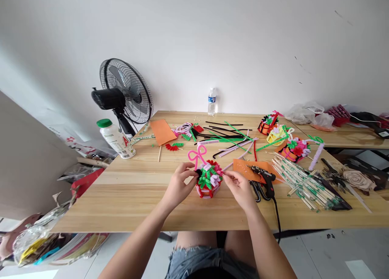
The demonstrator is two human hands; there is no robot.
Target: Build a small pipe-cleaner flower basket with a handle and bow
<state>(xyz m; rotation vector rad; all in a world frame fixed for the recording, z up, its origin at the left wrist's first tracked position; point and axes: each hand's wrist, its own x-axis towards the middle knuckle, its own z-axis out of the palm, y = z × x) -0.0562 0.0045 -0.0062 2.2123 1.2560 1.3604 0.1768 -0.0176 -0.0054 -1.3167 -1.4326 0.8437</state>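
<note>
Between my hands, near the table's front edge, stands a small flower basket of pipe cleaners, with green, red, black and lilac flowers and an orange and red body. A pink bow rises from its back left. My left hand pinches the basket's left side beside a black flower, thumb and forefinger together. On the right side my right hand pinches the edge of the pink petals. The fingertips of both hands touch the basket, and its underside is hidden.
Loose pipe cleaners lie behind the basket. A glue gun rests on orange paper at right, beside bundled sticks and finished baskets. At left are a white bottle, a fan and an orange sheet.
</note>
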